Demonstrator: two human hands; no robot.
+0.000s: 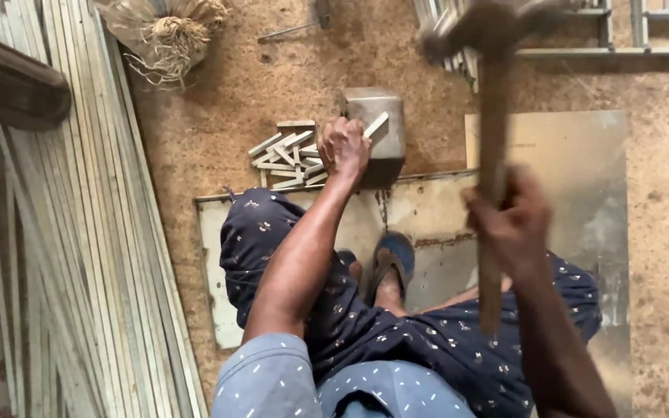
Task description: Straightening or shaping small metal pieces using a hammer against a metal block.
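Head view: right hand (514,224) raises hammer (492,116), left hand (343,147) steadies strip (375,125)

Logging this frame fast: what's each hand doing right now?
Left hand: closed, holding a short metal strip on the metal block.
Right hand: closed around the wooden handle of a raised hammer.

1. Your trousers (427,333) are dark navy with small pale motifs.
2. Your shirt sleeve (265,383) is light blue with white flecks.
3. Your sandal (395,259) is blue.
4. The hammer (493,155) you hold has a brown wooden handle and dark head.
5. The metal block (381,124) is dull grey.
6. The short strips (284,155) are pale grey.
7. The floor (218,124) is sandy brown.
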